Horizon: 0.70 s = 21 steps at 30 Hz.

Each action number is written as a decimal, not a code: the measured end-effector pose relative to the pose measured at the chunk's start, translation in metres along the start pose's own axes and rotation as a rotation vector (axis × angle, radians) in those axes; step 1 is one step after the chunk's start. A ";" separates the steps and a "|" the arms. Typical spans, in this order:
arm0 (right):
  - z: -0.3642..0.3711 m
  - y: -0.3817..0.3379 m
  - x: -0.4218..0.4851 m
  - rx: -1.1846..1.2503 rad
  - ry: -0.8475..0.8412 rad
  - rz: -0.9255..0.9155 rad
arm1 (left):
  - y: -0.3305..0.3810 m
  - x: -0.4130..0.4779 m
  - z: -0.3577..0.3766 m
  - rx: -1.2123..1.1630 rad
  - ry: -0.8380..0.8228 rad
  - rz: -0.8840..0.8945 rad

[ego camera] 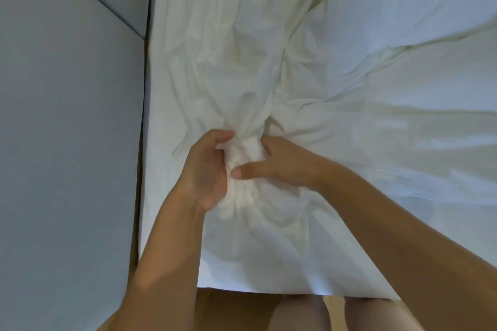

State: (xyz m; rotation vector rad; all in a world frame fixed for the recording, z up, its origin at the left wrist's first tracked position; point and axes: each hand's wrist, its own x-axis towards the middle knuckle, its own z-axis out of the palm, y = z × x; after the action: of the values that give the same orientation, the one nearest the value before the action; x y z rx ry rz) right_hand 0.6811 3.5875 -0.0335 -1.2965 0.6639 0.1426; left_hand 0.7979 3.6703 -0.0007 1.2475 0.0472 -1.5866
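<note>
- So, mid-gather: my left hand (pixel 204 169) and right hand (pixel 279 164) both clutch a wad of the white sheet (pixel 247 150), bunched right between them.
- Next, I reckon: lift it, keeping both grips tight.

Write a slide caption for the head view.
Seen from above, the left hand and right hand bunch up a white sheet beside a grey panel.

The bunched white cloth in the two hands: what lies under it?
Only the white bed sheet spreads around the bunched white cloth, which the left hand and right hand grip. What lies directly beneath is covered by the folds and hands.
</note>
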 end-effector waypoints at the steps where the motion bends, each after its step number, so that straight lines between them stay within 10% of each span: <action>1: -0.002 -0.001 -0.001 0.102 -0.022 -0.003 | 0.004 -0.002 0.001 0.043 -0.054 0.005; 10: -0.007 0.020 0.009 0.624 0.377 0.174 | 0.002 0.021 0.017 0.391 0.067 -0.148; 16: -0.007 0.033 0.000 0.842 0.334 0.262 | -0.052 0.026 0.001 0.511 0.519 0.283; 21: -0.017 0.033 -0.001 0.830 0.231 0.294 | -0.059 0.029 -0.003 0.526 0.525 0.261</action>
State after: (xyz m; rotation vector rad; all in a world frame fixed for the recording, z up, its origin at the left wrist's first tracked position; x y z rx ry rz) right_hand 0.6587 3.5815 -0.0628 -0.4145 0.9758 -0.0487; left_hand 0.7599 3.6774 -0.0540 1.9698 -0.2054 -1.0398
